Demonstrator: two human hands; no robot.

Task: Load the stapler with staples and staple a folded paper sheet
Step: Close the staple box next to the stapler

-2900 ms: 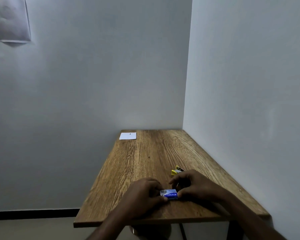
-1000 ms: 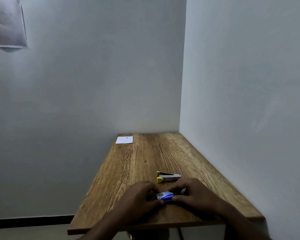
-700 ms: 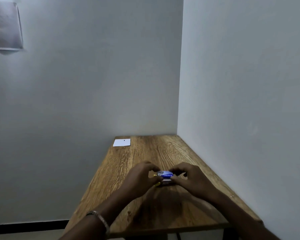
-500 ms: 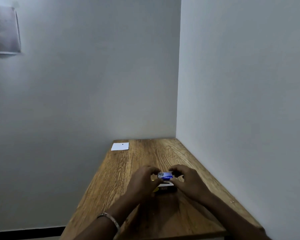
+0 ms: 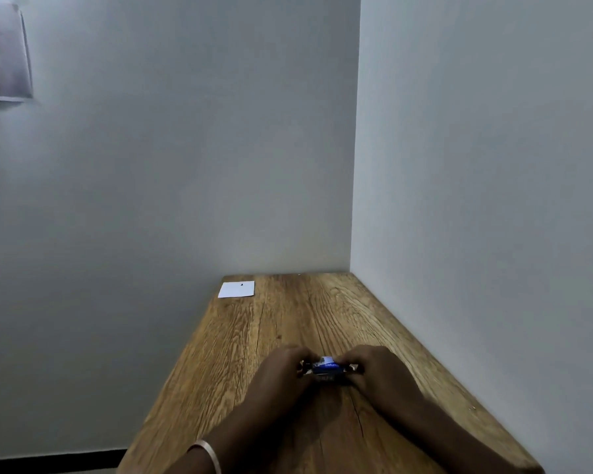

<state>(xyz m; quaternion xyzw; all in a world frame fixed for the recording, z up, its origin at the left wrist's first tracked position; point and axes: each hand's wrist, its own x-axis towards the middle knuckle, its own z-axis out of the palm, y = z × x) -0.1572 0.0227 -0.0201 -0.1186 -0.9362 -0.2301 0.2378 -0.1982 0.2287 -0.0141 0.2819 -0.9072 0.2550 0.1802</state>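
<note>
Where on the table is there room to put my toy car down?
The wooden table is bare between the white paper at the far left corner and the two hands. The far right corner by the wall is bare too. It is crowded where the left hand and right hand hold the blue staple box.

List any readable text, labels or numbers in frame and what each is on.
None can be read.
Blue box between the left hand and right hand: white lettering, too blurred to read.
Wall sheet: grey and blurred, no legible text.
White paper on the table: one dark dot, no words.
</note>
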